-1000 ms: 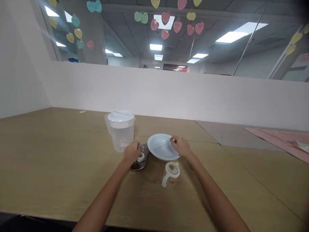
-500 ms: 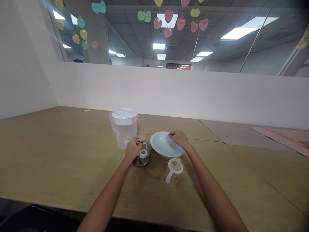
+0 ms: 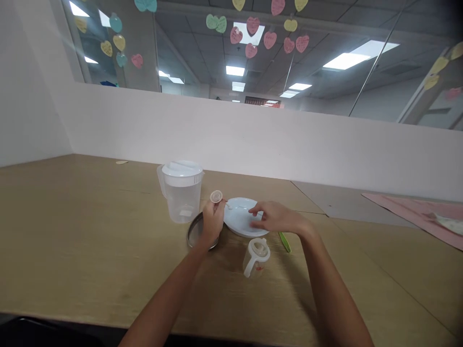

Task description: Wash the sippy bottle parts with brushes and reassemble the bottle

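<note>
My left fingers [image 3: 216, 208]: pinched narrow on a small round plastic cap [image 3: 216, 196]
My right fingers [image 3: 256, 210]: spread wide over a white plate [image 3: 238, 217]

Room is tight in the middle of the worktop [image 3: 90, 231]. The left hand [image 3: 212, 224], pinching a small round cap [image 3: 216, 196], fills the narrow gap between the lidded plastic pitcher [image 3: 180, 195] and the white plate [image 3: 238, 214], with the round metal dish [image 3: 193, 232] partly beneath it. The right hand [image 3: 277, 217] hangs over the plate's right side. Just below the plate, the small plastic measuring jug [image 3: 256, 258] stands in the way, with a green plastic handle [image 3: 284, 242] lying just to its right. Bare wood offers wide passage left of the pitcher and along the near edge, and rightward to the pink sheet [image 3: 415, 212]. A low white wall [image 3: 253, 140] closes off the far side.
</note>
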`<state>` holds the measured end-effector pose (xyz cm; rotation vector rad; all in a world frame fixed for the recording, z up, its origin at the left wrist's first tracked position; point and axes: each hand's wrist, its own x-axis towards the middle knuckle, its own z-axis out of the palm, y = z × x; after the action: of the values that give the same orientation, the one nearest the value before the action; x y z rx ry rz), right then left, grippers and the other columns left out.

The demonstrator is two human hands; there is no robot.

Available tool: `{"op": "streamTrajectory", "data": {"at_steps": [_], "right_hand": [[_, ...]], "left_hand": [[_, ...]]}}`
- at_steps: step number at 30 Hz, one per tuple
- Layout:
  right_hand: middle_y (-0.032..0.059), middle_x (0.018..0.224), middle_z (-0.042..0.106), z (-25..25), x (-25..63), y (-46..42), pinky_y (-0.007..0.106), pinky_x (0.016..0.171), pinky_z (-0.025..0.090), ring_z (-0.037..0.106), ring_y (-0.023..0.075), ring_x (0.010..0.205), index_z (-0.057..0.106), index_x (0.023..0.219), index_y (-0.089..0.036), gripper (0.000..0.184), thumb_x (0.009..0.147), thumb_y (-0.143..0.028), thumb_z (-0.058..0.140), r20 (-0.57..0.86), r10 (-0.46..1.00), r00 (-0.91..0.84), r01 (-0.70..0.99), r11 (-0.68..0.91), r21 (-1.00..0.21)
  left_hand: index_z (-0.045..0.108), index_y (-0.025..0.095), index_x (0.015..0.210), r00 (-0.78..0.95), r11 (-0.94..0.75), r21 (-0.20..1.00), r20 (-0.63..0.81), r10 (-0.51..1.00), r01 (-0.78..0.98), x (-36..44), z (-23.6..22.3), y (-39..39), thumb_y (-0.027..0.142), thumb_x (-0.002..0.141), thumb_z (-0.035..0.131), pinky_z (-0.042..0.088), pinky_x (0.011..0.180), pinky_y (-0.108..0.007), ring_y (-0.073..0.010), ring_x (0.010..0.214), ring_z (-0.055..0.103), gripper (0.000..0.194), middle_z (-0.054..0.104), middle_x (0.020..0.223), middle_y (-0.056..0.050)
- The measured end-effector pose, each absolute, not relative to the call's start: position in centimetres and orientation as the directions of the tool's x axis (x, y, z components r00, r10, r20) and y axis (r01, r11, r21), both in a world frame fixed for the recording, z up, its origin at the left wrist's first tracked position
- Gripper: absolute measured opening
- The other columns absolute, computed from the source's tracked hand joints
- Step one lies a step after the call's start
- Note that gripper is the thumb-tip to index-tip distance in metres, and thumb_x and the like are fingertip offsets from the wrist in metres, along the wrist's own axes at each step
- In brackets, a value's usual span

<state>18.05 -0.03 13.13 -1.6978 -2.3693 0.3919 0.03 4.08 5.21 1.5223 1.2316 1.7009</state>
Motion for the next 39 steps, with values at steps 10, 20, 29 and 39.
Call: {"op": "streamTrajectory", "data": {"at_steps": [10,20,29,39], "right_hand": [[0.0087,0.095,0.063,12.6,14.7,-3.7,0.027,0.068,0.042,0.058,0.0241,0.087,0.062,0.089,-0.016,0.036,0.061,-0.036,0.072,-0.103,0.913,-0.394,0.919,0.394,-0.017],[0.0124,0.102,0.060,12.0,14.0,-3.3,0.028,0.071,0.043,0.057,0.0259,0.093,0.062,0.091,-0.013,0.037,0.063,-0.035,0.072,-0.115,0.938,-0.326,0.941,0.334,0.054],[0.0140,0.100,0.063,11.3,14.7,-0.9,0.027,0.069,0.040,0.058,0.0246,0.091,0.062,0.089,-0.013,0.040,0.073,-0.050,0.062,-0.010,0.975,-0.220,0.975,0.220,0.015],[0.0148,0.108,0.061,12.2,16.7,1.2,0.028,0.081,0.040,0.058,0.0222,0.096,0.058,0.108,-0.012,0.060,0.087,-0.060,0.030,0.508,0.861,-0.025,0.854,0.282,-0.436]], "left_hand": [[0.060,0.015,0.105,0.135,-0.602,0.645,0.622,0.772,0.471,1.1,2.0,3.4,0.030,0.091,0.033,0.043,0.091,-0.034,-0.0214,0.100,0.059,0.035,0.065,0.105,-0.010],[0.057,0.016,0.111,0.204,-0.592,0.592,0.592,0.780,0.547,1.0,0.5,4.0,0.022,0.090,0.031,0.040,0.096,-0.037,-0.0201,0.106,0.056,0.034,0.063,0.113,-0.010],[0.049,0.018,0.114,0.211,-0.519,0.618,0.502,0.839,0.591,1.2,0.6,3.8,0.025,0.091,0.028,0.041,0.088,-0.035,-0.0203,0.100,0.056,0.032,0.061,0.112,-0.009],[0.056,0.019,0.091,0.179,-0.507,0.741,0.481,0.858,0.440,1.4,1.2,3.3,0.034,0.093,0.027,0.043,0.085,-0.032,-0.0186,0.092,0.058,0.032,0.065,0.094,-0.006]]}}
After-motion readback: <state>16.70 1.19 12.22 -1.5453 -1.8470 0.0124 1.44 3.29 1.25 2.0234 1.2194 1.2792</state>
